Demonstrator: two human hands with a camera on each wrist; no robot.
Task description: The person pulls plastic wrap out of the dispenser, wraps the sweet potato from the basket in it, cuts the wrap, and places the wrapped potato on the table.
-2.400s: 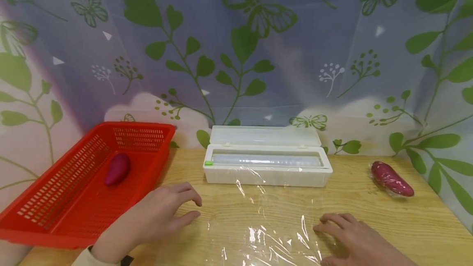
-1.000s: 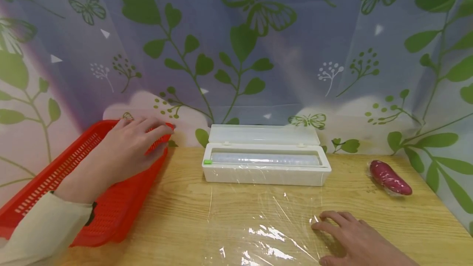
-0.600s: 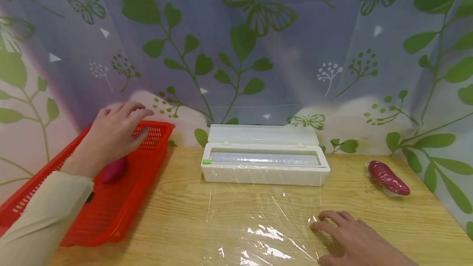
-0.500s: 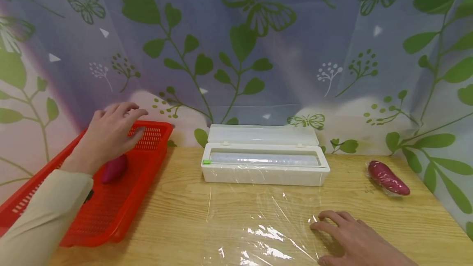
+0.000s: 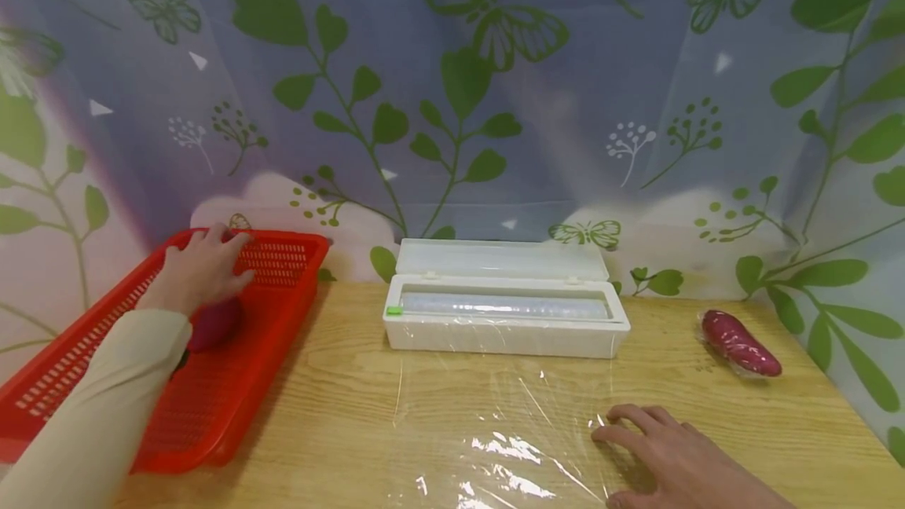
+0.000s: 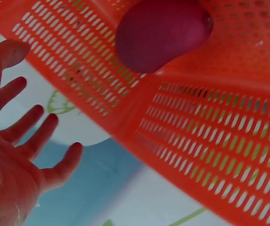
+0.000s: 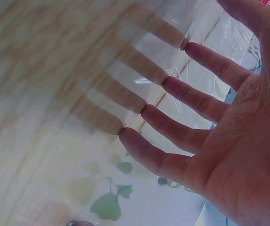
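My left hand (image 5: 201,269) is over the red plastic basket (image 5: 243,415), fingers spread and holding nothing. Below it in the basket lies a purple sweet potato (image 5: 218,324), partly covered by the hand in the head view. From the left wrist, the bare sweet potato (image 6: 160,35) shows apart from the fingers. My right hand (image 5: 675,458) rests its fingertips at the right edge of a clear sheet of cling film (image 5: 502,446). Those straight fingertips (image 7: 132,139) touch the surface in the right wrist view. The film runs out of a white cling film dispenser (image 5: 505,336).
The dispenser's lid (image 5: 502,260) stands raised at the back, with a green slider (image 5: 393,310) at its left end. A sweet potato wrapped in film (image 5: 741,344) lies at the right of the wooden table (image 5: 339,407). A patterned curtain (image 5: 566,140) hangs behind.
My left hand has moved from beside the film to the left, over the basket, and has lowered toward the sweet potato in the last half second. The right hand has stayed in place.
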